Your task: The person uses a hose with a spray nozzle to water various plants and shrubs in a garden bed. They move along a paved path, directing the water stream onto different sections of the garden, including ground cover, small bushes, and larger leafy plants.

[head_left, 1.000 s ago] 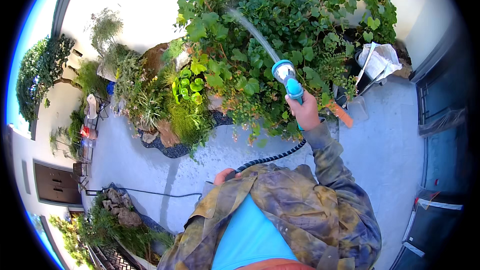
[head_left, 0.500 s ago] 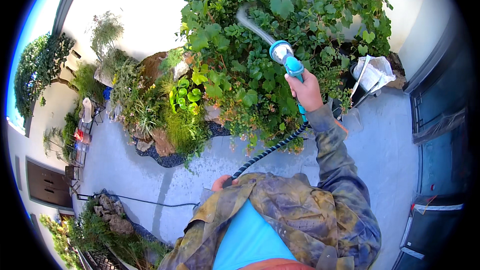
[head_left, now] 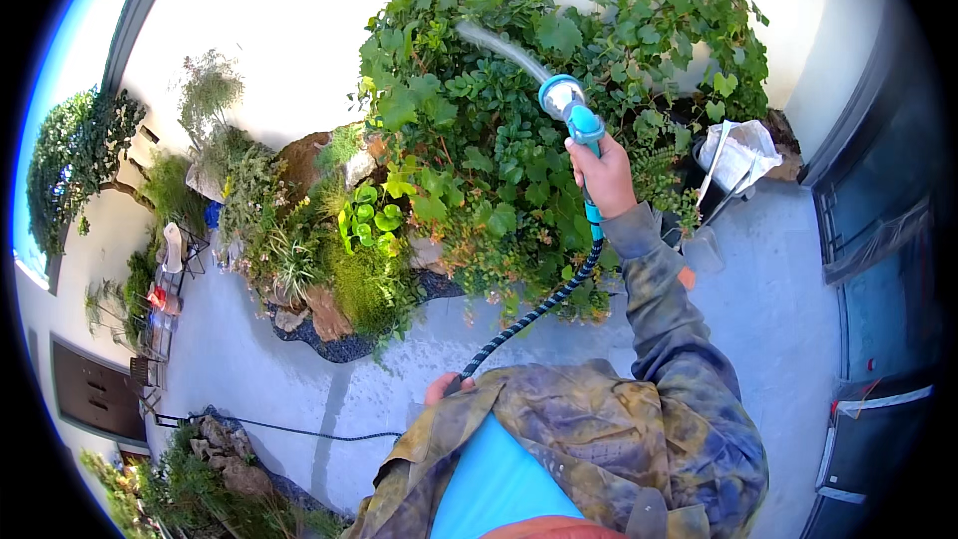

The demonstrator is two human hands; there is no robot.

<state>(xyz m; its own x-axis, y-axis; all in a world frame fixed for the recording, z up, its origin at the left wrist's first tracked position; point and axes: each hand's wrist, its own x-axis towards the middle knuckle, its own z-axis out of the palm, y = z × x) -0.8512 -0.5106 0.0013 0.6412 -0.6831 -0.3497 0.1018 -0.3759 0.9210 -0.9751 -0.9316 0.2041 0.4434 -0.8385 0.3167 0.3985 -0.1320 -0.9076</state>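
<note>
My right hand (head_left: 606, 176) is closed around the handle of a blue and silver hose nozzle (head_left: 571, 108), raised in front of me. A stream of water (head_left: 502, 48) leaves its head toward the upper left and meets the dense green vines (head_left: 479, 90) by the white wall. From the nozzle's lower end a black striped hose (head_left: 529, 322) curves down to my left hand (head_left: 440, 388), which is closed on it near my waist. My jacket hides part of that hand.
Rocks (head_left: 327, 312) and low plants edge the bed at left, above grey paving (head_left: 439, 339). The hose's far stretch (head_left: 299, 431) trails left past another rocky bed (head_left: 239, 474). A white sack (head_left: 740, 155) stands right of the vines, near dark glass doors (head_left: 883, 319).
The nozzle's stream has shifted slightly left against the leaves. My right hand sits a little lower and further left on the vines; the whole view has tilted slightly.
</note>
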